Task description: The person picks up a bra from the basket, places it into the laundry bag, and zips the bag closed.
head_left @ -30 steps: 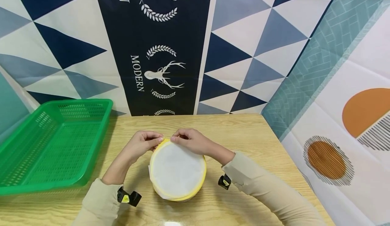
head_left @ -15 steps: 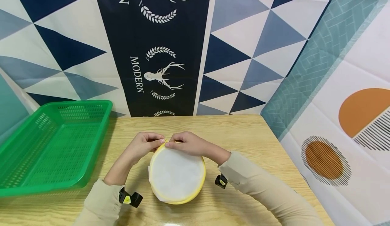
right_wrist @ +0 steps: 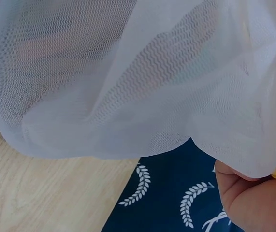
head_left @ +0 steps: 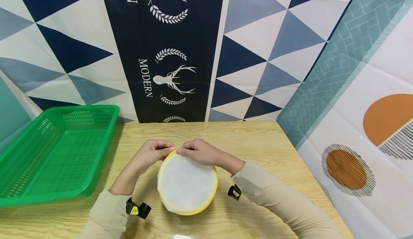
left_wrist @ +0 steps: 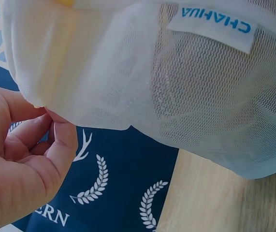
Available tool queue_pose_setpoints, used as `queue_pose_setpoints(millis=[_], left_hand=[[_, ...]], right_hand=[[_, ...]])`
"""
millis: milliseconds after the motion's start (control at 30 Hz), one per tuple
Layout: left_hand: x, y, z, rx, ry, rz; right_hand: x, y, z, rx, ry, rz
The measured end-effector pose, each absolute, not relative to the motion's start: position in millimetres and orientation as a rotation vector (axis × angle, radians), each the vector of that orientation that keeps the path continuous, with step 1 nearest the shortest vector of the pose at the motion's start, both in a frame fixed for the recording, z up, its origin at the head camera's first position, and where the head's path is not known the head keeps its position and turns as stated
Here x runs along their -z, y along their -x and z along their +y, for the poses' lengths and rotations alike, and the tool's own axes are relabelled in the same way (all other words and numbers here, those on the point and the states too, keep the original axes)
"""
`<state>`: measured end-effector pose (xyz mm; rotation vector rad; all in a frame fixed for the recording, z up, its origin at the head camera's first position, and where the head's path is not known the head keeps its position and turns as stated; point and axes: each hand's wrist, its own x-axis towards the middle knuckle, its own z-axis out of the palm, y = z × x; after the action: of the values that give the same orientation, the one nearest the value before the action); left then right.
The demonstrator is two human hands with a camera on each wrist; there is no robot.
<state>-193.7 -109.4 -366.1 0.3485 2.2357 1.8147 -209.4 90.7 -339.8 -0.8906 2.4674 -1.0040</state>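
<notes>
A round white mesh laundry bag (head_left: 188,183) with yellow edging (head_left: 214,193) is held above the wooden table, its flat face towards the head camera. My left hand (head_left: 152,152) pinches the far left part of the edging between thumb and fingers. Close beside it, my right hand (head_left: 202,153) pinches the same edge, thumb on the white face. The wrist views show sheer netting hanging from the edging, with a white label (left_wrist: 214,26) reading CHAHUA in blue. Faint coloured patches show through the mesh in the right wrist view. The right fingertips are partly hidden behind the bag.
A green plastic basket (head_left: 93,181) with perforated sides stands at the left of the wooden table (head_left: 251,142). Patterned cloth (head_left: 174,34) hangs behind the table, and more covers the right side. Black wrist cameras (head_left: 138,209) are worn below both hands.
My right hand has shifted slightly left along the edging, closer to the left hand. The bag has tipped and lowered a little. The left hand has barely moved.
</notes>
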Motion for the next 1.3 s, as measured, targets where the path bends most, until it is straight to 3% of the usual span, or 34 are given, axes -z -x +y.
queue_pose_setpoints(millis=[1300], left_hand=[[365.8,187.6,-111.8,-1.811,-0.348,2.214]], right_hand=[[343.0,204.1,99.7,1.067,0.806,2.459]])
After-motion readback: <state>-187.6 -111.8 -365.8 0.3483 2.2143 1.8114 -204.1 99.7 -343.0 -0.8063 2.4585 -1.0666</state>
